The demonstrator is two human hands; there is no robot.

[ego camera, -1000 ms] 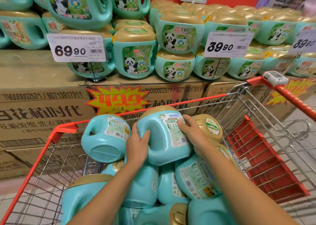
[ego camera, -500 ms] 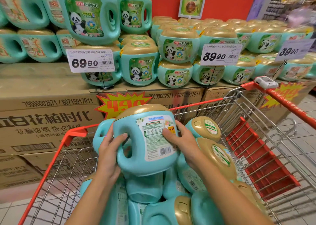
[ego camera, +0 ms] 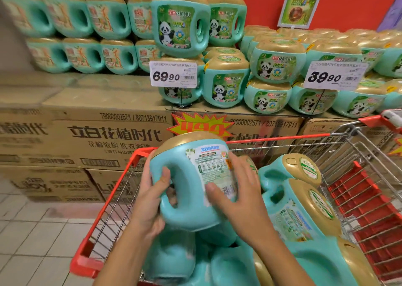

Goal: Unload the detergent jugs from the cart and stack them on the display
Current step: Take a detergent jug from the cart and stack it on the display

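Your left hand (ego camera: 150, 200) grips the handle of the teal jug (ego camera: 187, 177); your right hand (ego camera: 235, 196) presses flat on its label. The jug is upright above the cart (ego camera: 282, 138), short of the display (ego camera: 104, 102).

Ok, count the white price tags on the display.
2. The 69.90 tag stands centre, before the tall jugs; the 39.90 tag is further right. More may be out of view.

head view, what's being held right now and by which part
A teal detergent jug, held above the cart: the left hand grips its handle, fingers through the loop, while the right hand presses flat against its labelled side.
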